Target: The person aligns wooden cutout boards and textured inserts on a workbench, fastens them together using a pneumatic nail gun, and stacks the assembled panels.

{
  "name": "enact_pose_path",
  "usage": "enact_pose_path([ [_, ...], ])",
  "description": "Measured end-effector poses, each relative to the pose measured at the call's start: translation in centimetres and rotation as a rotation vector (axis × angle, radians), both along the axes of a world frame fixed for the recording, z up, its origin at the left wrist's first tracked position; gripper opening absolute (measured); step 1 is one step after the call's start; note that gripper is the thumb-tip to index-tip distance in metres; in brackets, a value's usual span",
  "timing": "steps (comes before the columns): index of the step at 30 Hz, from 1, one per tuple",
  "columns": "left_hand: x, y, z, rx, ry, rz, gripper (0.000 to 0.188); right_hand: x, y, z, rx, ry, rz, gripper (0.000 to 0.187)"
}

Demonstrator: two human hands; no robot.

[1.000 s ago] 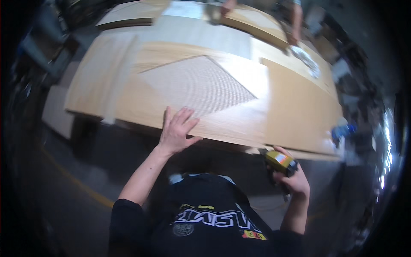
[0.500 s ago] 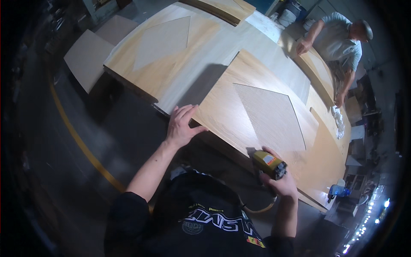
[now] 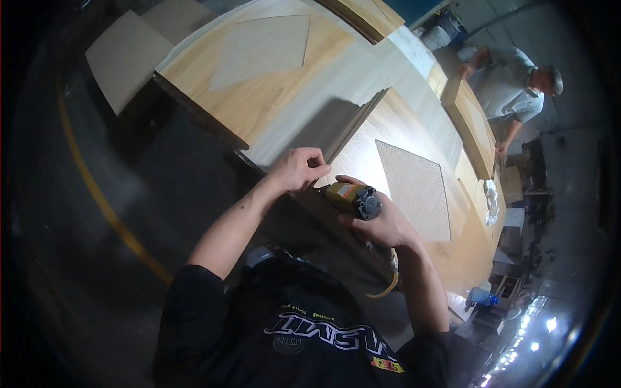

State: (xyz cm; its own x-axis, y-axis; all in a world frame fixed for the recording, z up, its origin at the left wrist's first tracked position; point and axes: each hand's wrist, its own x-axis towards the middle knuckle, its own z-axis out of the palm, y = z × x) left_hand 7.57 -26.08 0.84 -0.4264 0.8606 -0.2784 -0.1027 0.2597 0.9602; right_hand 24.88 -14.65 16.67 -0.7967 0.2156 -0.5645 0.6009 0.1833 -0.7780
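My right hand [image 3: 385, 223] is wrapped round a yellow and black handheld air tool [image 3: 349, 199] with a hose at its lower end. The tool's front points at the near left corner of a wood-grain panel [image 3: 359, 152], which has a textured diamond inset [image 3: 420, 187]. At that same corner my left hand [image 3: 301, 169] is closed, with curled fingers and the thumb pressed against the panel's edge. Where the tool's tip meets the panel is hidden. The panel lies on top of a stack of similar ones, their layered edges showing along the left side.
Another diamond-inset panel [image 3: 259, 52] lies at the far left of the pale worktable [image 3: 323, 84]. More panels [image 3: 362, 16] are stacked at the back. Across the table, a person [image 3: 508, 84] handles a panel [image 3: 469, 126]. A tan board [image 3: 119, 61] stands left. A blue bottle [image 3: 482, 297] is at right.
My right hand has carried the air tool left along the panel's near edge to its corner. The fingers of my left hand have curled in. The person opposite has shifted slightly.
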Motion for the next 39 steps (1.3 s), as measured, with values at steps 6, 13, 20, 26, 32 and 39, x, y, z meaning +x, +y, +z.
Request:
enact_pose_path([
  [6, -0.2, -0.4, 0.4, 0.068, -0.084, 0.017, 0.027, -1.6, -0.5, 0.2, -0.02, 0.029, 0.016, 0.069],
  [13, -0.2, -0.3, 0.5, 0.071, -0.084, -0.012, 0.027, -1.6, -0.7, 0.5, 0.018, -0.057, 0.015, 0.07],
  [20, 0.2, -1.5, -0.5, 0.06, 0.106, 0.036, 0.027, 0.2, -0.9, 1.0, 0.0, 0.009, 0.002, 0.071],
  [26, 3.6, -2.8, 0.6, 0.178, 0.327, 0.164, 0.02, 12.8, 4.3, 5.4, 0.047, 0.152, -0.208, 0.08],
  [32, 3.3, -1.9, -1.1, 0.019, 0.266, 0.208, 0.011, 25.3, 11.9, 6.2, 0.228, -0.168, -0.702, 0.071],
  [39, -1.0, 7.7, -1.7, -0.054, 0.33, 0.128, 0.012, 35.6, 24.0, 4.1, 0.297, -0.095, -0.98, 0.059],
])
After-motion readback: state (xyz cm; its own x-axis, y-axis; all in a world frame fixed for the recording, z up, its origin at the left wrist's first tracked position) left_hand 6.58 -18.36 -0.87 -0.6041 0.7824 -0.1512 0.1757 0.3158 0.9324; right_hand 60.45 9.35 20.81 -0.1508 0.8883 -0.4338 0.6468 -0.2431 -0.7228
